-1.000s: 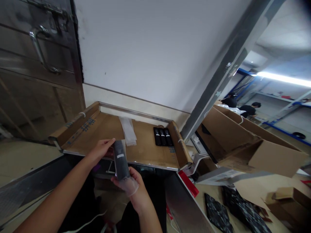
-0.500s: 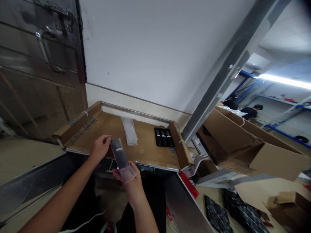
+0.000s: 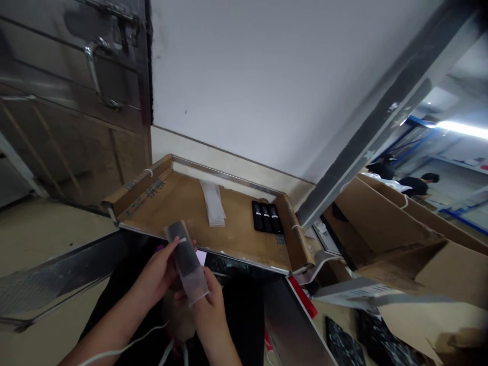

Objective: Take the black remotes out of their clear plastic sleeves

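Note:
A dark, flat item with a small white label sits inside a frosted plastic sleeve (image 3: 186, 259), held tilted in front of the cardboard-lined tray (image 3: 179, 203). My left hand (image 3: 162, 269) is closed on the sleeve's left side, thumb across its face near the label. Around the lower, unfilled end of the sleeve, my right hand (image 3: 209, 295) is closed too. On the tray lies a stack of flat frosted sleeves (image 3: 213, 204). To the right of the stack, three black items (image 3: 266, 217) with white labels lie side by side.
Folded cardboard edges (image 3: 293, 231) line the tray's sides. A large open cardboard box (image 3: 385, 234) stands at the right, with dark patterned packages (image 3: 343, 340) on the floor below. A metal door (image 3: 118, 76) is at the left. Two people (image 3: 417, 185) are in the far right background.
My left hand has moved from the sleeve's top corner down to its side. The sleeve has come slightly lower, and the dark item remains inside. The camera view has shifted left.

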`<state>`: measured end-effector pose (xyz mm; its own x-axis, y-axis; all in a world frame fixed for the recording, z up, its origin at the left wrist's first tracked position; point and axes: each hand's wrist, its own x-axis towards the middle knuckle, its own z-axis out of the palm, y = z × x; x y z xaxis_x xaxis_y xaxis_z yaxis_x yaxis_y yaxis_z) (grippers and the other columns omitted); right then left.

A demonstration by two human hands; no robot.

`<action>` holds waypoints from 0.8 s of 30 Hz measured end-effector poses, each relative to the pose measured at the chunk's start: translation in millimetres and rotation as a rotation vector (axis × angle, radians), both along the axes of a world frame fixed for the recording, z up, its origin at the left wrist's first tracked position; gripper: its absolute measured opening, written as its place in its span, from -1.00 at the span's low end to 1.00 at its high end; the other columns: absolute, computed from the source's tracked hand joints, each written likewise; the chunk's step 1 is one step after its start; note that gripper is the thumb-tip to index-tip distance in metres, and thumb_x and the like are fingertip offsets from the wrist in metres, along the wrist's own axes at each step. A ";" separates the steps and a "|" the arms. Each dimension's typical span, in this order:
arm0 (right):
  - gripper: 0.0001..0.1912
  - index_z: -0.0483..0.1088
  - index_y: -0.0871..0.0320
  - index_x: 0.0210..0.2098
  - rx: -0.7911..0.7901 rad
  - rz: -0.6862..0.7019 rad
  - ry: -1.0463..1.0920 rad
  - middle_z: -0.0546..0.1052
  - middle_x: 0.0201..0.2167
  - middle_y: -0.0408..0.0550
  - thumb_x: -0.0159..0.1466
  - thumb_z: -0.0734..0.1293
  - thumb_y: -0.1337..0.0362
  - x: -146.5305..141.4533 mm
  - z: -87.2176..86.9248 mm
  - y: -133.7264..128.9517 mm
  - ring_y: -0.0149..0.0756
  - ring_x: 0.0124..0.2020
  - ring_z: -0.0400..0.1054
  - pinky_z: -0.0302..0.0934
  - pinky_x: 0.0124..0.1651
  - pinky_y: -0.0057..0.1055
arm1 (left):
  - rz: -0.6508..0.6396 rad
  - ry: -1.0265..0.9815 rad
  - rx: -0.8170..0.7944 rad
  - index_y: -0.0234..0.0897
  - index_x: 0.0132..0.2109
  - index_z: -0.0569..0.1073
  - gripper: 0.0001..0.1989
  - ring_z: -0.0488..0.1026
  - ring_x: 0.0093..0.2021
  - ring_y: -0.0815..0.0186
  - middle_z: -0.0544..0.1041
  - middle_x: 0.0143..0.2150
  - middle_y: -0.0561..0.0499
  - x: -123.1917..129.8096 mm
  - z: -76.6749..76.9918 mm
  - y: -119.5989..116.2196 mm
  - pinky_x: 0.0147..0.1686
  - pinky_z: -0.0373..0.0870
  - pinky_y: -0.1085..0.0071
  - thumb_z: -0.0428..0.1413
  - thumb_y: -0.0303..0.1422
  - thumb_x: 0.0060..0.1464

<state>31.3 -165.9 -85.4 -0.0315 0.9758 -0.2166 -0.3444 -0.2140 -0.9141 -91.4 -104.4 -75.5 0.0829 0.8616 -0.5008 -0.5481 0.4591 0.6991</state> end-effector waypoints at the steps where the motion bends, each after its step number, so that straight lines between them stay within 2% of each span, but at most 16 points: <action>1: -0.60 0.51 0.12 -0.18 0.003 -0.021 -0.025 0.55 -0.47 -0.11 0.12 0.50 0.00 3.6 0.5 -5.5 -0.27 -0.49 0.44 0.34 -0.39 -0.37 | 0.052 -0.033 -0.018 -0.39 0.03 0.55 -0.68 0.63 -0.27 0.24 0.64 -0.03 -0.22 0.3 3.0 2.8 -0.33 0.60 0.39 0.06 -0.25 0.32; 3: -0.58 0.52 0.13 -0.19 0.002 -0.059 -0.057 0.54 -0.45 -0.09 0.11 0.49 -0.04 10.6 1.3 -14.7 -0.27 -0.49 0.42 0.33 -0.40 -0.37 | 0.095 -0.108 -0.052 -0.41 0.06 0.54 -0.70 0.63 -0.09 0.20 0.62 0.04 -0.23 1.0 8.0 9.2 -0.18 0.62 0.38 0.05 -0.34 0.32; 6: -0.57 0.52 0.14 -0.18 -0.021 -0.096 -0.055 0.46 -0.56 -0.14 0.10 0.48 -0.04 17.8 -1.7 -24.9 -0.28 -0.54 0.37 0.29 -0.45 -0.38 | 0.100 -0.139 -0.024 -0.38 0.13 0.50 -0.68 0.63 -0.04 0.20 0.61 0.08 -0.21 4.0 12.1 13.5 -0.15 0.62 0.38 0.01 -0.37 0.34; 8: -0.55 0.51 0.14 -0.14 -0.031 -0.094 -0.015 0.41 -0.62 -0.19 0.09 0.48 -0.02 20.6 -10.2 -31.1 -0.28 -0.58 0.35 0.29 -0.45 -0.37 | 0.110 -0.175 -0.010 -0.35 0.15 0.49 -0.67 0.62 0.00 0.21 0.60 0.12 -0.18 6.5 13.7 12.6 -0.08 0.62 0.36 0.00 -0.36 0.36; 10: -0.53 0.50 0.13 -0.11 -0.041 -0.075 0.048 0.38 -0.64 -0.23 0.09 0.48 -0.01 22.9 -26.0 -37.8 -0.29 -0.60 0.34 0.34 -0.42 -0.32 | 0.127 -0.213 -0.010 -0.33 0.15 0.49 -0.67 0.61 0.03 0.19 0.58 0.14 -0.17 7.0 15.2 12.3 -0.03 0.63 0.30 -0.01 -0.34 0.37; 13: -0.49 0.47 0.11 -0.09 -0.093 -0.105 0.112 0.36 -0.65 -0.27 0.06 0.50 -0.02 27.9 -61.8 -49.4 -0.32 -0.65 0.32 0.35 -0.44 -0.31 | 0.155 -0.225 0.042 -0.30 0.14 0.48 -0.69 0.61 0.03 0.16 0.57 0.16 -0.14 0.6 19.2 23.0 -0.07 0.66 0.20 -0.01 -0.33 0.38; 15: -0.46 0.47 0.11 -0.15 -0.176 -0.135 0.094 0.33 -0.69 -0.28 -0.03 0.55 -0.03 33.6 -88.1 -57.6 -0.29 -0.67 0.33 0.31 -0.51 -0.33 | 0.118 -0.194 0.079 -0.34 0.12 0.49 -0.70 0.64 -0.05 0.15 0.60 0.10 -0.18 -8.1 24.5 42.6 -0.14 0.67 0.21 -0.01 -0.37 0.37; 18: -0.51 0.45 0.11 -0.26 -0.255 -0.305 0.019 0.34 -0.71 -0.26 -0.07 0.55 -0.04 45.5 -117.7 -67.7 -0.27 -0.68 0.33 0.23 -0.57 -0.38 | -0.004 -0.076 0.068 -0.47 0.03 0.51 -0.74 0.66 -0.22 0.13 0.64 -0.09 -0.27 -24.5 36.4 89.9 -0.25 0.66 0.25 0.03 -0.53 0.26; 21: -0.56 0.42 0.10 -0.35 -0.290 -0.391 0.043 0.33 -0.73 -0.26 -0.10 0.54 -0.01 57.4 -127.9 -71.1 -0.30 -0.67 0.31 0.20 -0.56 -0.40 | -0.015 0.087 0.190 -0.47 -0.07 0.48 -0.73 0.65 -0.29 0.16 0.64 -0.23 -0.21 -42.5 44.9 142.8 -0.25 0.65 0.27 0.09 -0.71 0.09; 24: -0.57 0.43 0.10 -0.35 -0.285 -0.431 0.094 0.33 -0.71 -0.25 -0.12 0.54 0.01 63.5 -127.7 -69.3 -0.33 -0.64 0.30 0.16 -0.52 -0.43 | -0.041 0.278 0.119 -0.50 -0.14 0.45 -0.81 0.58 -0.46 0.26 0.60 -0.37 -0.16 -61.1 42.5 174.8 -0.37 0.59 0.40 0.11 -0.71 0.09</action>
<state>94.9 -235.2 -213.1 0.3281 0.8072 -0.4907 -0.5341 -0.2699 -0.8012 -152.5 70.4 -33.0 -0.0074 0.9144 -0.4047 -0.3104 0.3826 0.8702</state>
